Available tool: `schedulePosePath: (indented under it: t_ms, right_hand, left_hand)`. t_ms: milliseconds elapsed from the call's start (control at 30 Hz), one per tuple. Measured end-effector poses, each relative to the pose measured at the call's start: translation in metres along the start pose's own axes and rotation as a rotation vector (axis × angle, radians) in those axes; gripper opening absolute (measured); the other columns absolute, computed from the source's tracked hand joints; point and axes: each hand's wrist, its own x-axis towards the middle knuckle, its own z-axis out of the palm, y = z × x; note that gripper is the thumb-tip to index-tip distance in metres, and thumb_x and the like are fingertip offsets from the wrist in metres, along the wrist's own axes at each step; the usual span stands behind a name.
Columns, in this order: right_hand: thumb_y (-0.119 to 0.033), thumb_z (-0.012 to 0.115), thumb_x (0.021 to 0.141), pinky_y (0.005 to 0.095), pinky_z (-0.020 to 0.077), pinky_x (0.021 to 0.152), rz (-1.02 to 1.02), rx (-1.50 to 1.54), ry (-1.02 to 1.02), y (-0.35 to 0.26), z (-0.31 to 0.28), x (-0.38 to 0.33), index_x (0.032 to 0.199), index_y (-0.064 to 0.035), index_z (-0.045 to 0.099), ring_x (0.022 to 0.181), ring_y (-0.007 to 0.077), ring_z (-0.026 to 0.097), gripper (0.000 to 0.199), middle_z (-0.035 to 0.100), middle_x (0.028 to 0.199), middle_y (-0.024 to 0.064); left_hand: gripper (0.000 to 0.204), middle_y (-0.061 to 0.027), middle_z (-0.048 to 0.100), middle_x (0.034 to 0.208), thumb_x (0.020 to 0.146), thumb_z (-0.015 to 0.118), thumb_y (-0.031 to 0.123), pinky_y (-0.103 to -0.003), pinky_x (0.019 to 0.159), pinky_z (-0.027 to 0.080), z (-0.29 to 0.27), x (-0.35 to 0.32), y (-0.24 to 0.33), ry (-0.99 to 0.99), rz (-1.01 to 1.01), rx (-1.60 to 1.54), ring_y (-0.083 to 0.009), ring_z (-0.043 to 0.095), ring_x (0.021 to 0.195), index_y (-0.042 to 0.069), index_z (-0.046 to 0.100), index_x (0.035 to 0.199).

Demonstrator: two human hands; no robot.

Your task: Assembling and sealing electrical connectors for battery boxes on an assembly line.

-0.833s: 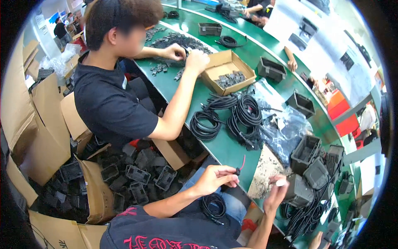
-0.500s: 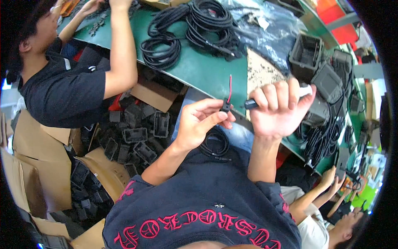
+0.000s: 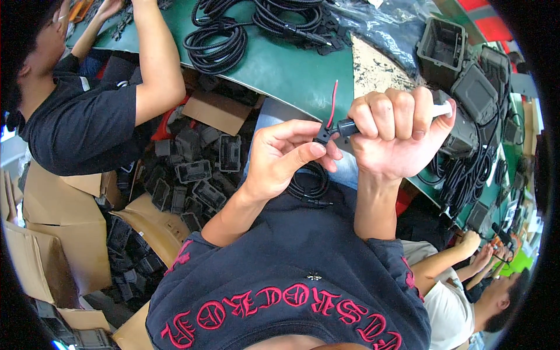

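Note:
My left hand (image 3: pixel 277 154) pinches a small black block-shaped part (image 3: pixel 322 135) between thumb and fingers. A short red wire (image 3: pixel 334 104) stands up from that part. My right fist (image 3: pixel 396 134) is wrapped around a slim rod-like tool with a black cylindrical end (image 3: pixel 348 128) and a white end (image 3: pixel 443 109) by the thumb. The tool's black end meets the side of the small part, or nearly so; my fingers hide its middle. Below my hands, a coil of thin black cable (image 3: pixel 308 181) lies at my lap.
Coiled black corrugated hoses (image 3: pixel 216 46) lie on the green table (image 3: pixel 274 76). A worn board (image 3: pixel 379 70), open black box (image 3: pixel 442 44) and bundled cables (image 3: pixel 466 181) are right. Left are cartons (image 3: pixel 64 221) of black housings (image 3: pixel 194 171) and a co-worker's arm (image 3: pixel 157 64); another person (image 3: pixel 449 303) works lower right.
The gap between the tool's black end and the small part has closed; the hands have come together. My head view has shifted, so the table sits higher in the picture.

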Motion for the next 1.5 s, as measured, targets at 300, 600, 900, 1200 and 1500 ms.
schedulePosePath:
  t_ms: [300, 600, 900, 1200, 1500]
  right_hand:
    - [-0.061, 0.034, 0.093, 0.0305, 0.0196, 0.049, 0.011, 0.029, 0.011, 0.002, 0.001, -0.001, 0.057, -0.0142, 0.036, 0.043, 0.0112, 0.017, 0.059, 0.027, 0.047, -0.0024]
    - [-0.059, 0.034, 0.093, 0.0307, 0.0200, 0.050, 0.033, 0.069, 0.026, 0.003, -0.001, -0.002, 0.057, -0.0141, 0.037, 0.045, 0.0114, 0.017, 0.058, 0.026, 0.048, -0.0027]
    - [-0.058, 0.035, 0.093, 0.0309, 0.0207, 0.051, 0.038, 0.079, 0.013, 0.004, 0.000, -0.001, 0.058, -0.0140, 0.037, 0.046, 0.0113, 0.019, 0.057, 0.028, 0.049, -0.0024]
    - [-0.052, 0.037, 0.097, 0.0260, 0.0219, 0.042, -0.090, -0.330, -0.069, 0.011, 0.021, -0.006, 0.055, -0.0159, 0.037, 0.037, 0.0087, 0.022, 0.055, 0.031, 0.044, -0.0046]
    - [-0.058, 0.046, 0.097, 0.0266, 0.0252, 0.037, -0.460, -0.899, -0.445, 0.039, 0.025, -0.016, 0.058, -0.0069, 0.048, 0.034, 0.0111, 0.030, 0.064, 0.038, 0.044, -0.0011]
  left_hand:
    - [0.028, -0.0197, 0.070, 0.092, 0.092, 0.066, 0.011, -0.034, 0.073, 0.059, -0.003, -0.003, 0.005, -0.102, -0.049, -0.108, -0.0249, 0.070, 0.079, -0.009, 0.062, 0.111]
    - [0.029, -0.0190, 0.070, 0.091, 0.090, 0.069, 0.010, -0.035, 0.075, 0.058, 0.000, -0.006, 0.001, -0.062, 0.016, -0.008, -0.0238, 0.070, 0.079, -0.009, 0.062, 0.110]
    - [0.025, -0.0198, 0.070, 0.091, 0.087, 0.069, -0.002, -0.035, 0.076, 0.059, 0.008, -0.009, -0.002, 0.063, 0.204, 0.074, -0.0233, 0.070, 0.081, -0.010, 0.061, 0.109]
    - [0.028, -0.0167, 0.072, 0.090, 0.072, 0.082, -0.004, -0.028, 0.068, 0.056, 0.018, -0.012, 0.002, 0.300, 0.472, 0.738, -0.0180, 0.070, 0.075, -0.007, 0.068, 0.096]
    - [0.029, -0.0158, 0.072, 0.086, 0.065, 0.084, -0.002, -0.029, 0.062, 0.057, 0.014, -0.005, -0.003, 0.284, 0.796, 1.136, -0.0250, 0.072, 0.073, -0.003, 0.069, 0.090]
